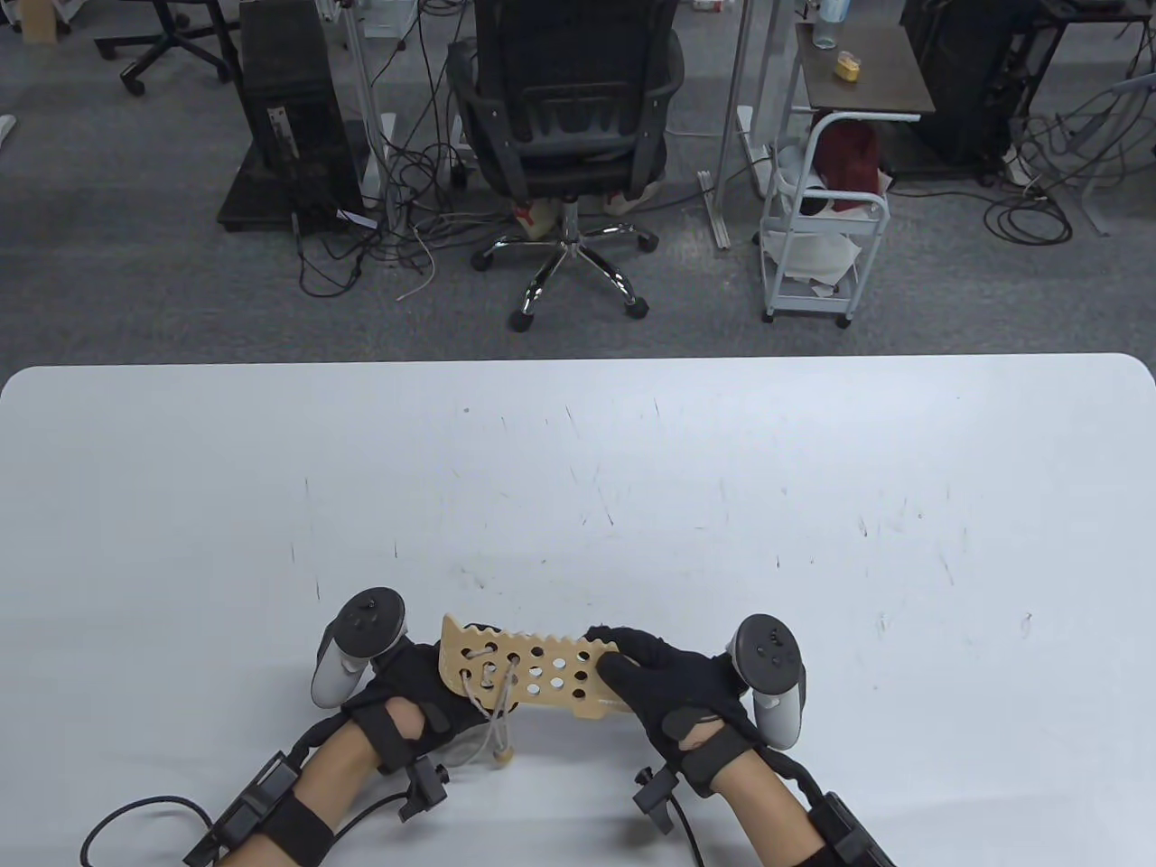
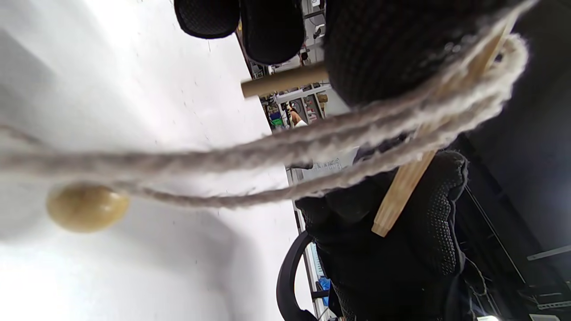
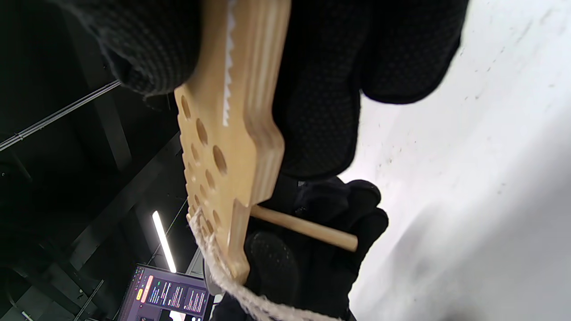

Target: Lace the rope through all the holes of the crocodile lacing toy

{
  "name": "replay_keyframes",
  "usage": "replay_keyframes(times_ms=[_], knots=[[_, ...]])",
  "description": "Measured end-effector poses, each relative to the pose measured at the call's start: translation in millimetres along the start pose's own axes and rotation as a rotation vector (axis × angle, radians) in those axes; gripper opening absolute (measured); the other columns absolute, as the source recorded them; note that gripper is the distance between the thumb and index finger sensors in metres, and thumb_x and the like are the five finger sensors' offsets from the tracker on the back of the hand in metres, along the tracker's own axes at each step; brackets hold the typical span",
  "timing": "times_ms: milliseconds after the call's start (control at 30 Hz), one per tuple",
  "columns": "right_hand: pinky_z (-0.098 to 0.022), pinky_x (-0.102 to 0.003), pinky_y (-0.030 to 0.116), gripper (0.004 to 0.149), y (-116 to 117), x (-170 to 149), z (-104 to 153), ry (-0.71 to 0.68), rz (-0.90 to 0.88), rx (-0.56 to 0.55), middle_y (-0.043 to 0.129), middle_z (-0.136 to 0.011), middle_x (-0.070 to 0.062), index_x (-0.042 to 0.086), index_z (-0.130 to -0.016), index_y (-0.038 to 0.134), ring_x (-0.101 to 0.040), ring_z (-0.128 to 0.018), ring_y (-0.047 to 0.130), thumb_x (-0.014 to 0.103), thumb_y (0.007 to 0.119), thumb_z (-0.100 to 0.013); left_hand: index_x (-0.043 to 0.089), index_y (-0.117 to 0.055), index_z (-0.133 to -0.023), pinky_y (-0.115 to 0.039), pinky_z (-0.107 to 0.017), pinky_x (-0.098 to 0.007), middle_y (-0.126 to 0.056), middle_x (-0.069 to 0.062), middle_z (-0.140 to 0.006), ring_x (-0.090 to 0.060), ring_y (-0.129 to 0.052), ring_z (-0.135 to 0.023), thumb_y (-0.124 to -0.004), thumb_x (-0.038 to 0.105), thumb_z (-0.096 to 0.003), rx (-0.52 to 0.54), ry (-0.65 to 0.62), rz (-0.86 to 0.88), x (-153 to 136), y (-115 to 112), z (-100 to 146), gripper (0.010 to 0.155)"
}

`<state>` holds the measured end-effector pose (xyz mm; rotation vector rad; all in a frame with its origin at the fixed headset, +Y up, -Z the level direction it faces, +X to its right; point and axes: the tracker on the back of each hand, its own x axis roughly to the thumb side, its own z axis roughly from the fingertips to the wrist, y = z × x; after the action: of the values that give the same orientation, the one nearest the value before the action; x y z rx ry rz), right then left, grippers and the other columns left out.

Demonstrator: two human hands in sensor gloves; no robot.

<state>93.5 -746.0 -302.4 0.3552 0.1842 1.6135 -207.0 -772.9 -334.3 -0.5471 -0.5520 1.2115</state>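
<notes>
The wooden crocodile board (image 1: 528,668) is held flat just above the white table (image 1: 578,470), near its front edge. My right hand (image 1: 646,673) grips its right end, thumb on top and fingers beneath (image 3: 321,98). At the left end is my left hand (image 1: 406,686), its thumb and fingers pinching the wooden needle (image 2: 285,80) that sticks out below the board (image 3: 236,111). The beige rope (image 1: 492,713) is laced through the leftmost holes. It hangs down in a double strand (image 2: 267,151) to a wooden bead (image 1: 501,757) above the table.
Beyond the table's far edge stand a black office chair (image 1: 564,108), a computer tower (image 1: 289,117) with loose cables on the floor, and a white trolley (image 1: 822,226).
</notes>
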Motion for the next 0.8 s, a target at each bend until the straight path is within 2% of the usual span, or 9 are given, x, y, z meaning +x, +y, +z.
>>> replay_keyframes(times_ms=[67,167,333,800], knots=[[-0.047,-0.048,0.081,0.047,-0.1,-0.4,-0.1,-0.001,0.004,-0.002,0.104,-0.067,-0.005,0.018,-0.086,0.081,-0.025,-0.053,0.107,0.041,0.081,-0.045,0.047,-0.087,-0.087,-0.037,-0.079,-0.06,-0.068,0.0,-0.099,-0.034,-0.054,-0.102,-0.09,0.042,-0.0391,0.004,0.001,-0.007,0.3,-1.4,-0.5,0.048],[-0.047,-0.048,0.081,0.047,-0.4,-0.3,-0.1,0.0,0.002,-0.003,0.104,-0.067,-0.005,0.018,-0.086,0.081,-0.026,-0.053,0.107,0.041,0.081,-0.045,0.047,-0.088,-0.086,-0.037,-0.079,-0.06,-0.069,0.001,-0.099,-0.033,-0.055,-0.102,-0.089,0.044,-0.0398,0.007,0.0,-0.02,0.6,-0.2,-0.9,0.047],[-0.047,-0.048,0.081,0.047,-3.1,-0.8,-0.1,0.007,0.012,-0.024,0.104,-0.067,-0.006,0.018,-0.086,0.081,-0.026,-0.053,0.107,0.041,0.081,-0.045,0.045,-0.089,-0.086,-0.039,-0.079,-0.06,-0.073,0.001,-0.095,-0.032,-0.06,-0.1,-0.089,0.044,-0.0398,0.082,-0.006,-0.039,1.6,8.8,2.6,0.046],[-0.047,-0.048,0.081,0.047,-16.7,-2.1,0.1,0.023,0.018,-0.097,0.104,-0.067,-0.006,0.018,-0.086,0.081,-0.026,-0.054,0.107,0.041,0.081,-0.045,0.045,-0.088,-0.086,-0.043,-0.078,-0.059,-0.078,0.003,-0.092,-0.031,-0.066,-0.098,-0.088,0.044,-0.0399,0.366,0.03,-0.042,-7.3,58.2,25.4,0.046]])
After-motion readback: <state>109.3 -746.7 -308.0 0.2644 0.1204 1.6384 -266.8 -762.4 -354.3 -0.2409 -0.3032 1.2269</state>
